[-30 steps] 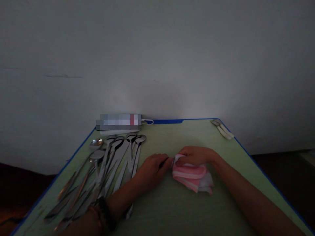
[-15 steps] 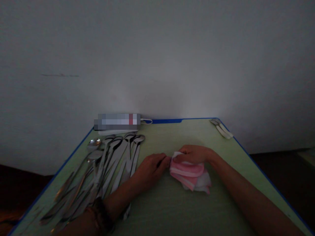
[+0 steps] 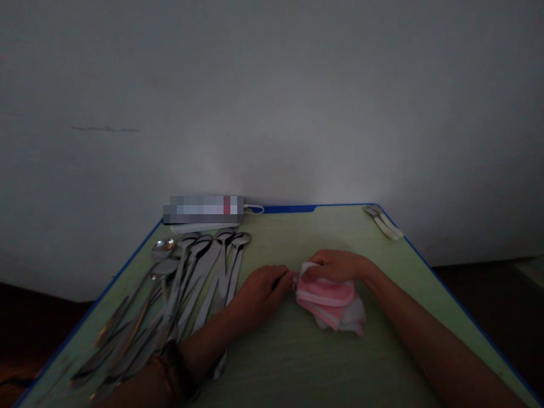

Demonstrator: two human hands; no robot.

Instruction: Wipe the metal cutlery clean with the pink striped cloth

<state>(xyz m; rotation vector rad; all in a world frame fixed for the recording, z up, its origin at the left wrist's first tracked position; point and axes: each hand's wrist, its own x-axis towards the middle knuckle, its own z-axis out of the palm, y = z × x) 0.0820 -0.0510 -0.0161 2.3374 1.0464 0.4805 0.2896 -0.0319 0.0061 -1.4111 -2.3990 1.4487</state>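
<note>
My right hand is closed around a bunched pink and white cloth, whose loose folds hang down toward the table. Just left of the cloth, my left hand has its fingers pinched together, their tips beside the cloth's edge. A small, blurred bit of something shows between those fingertips and the cloth, too little to name. Several metal spoons and other long cutlery lie in a pile to the left, partly behind my left forearm.
Forks with pale handles lie at the table's far right corner. A blurred-out box with a white cord loop stands at the back left. The green table has a blue edge and meets a grey wall.
Very little differs. The cloth sits slightly farther right of my left fingertips, and both hands keep their grip.
</note>
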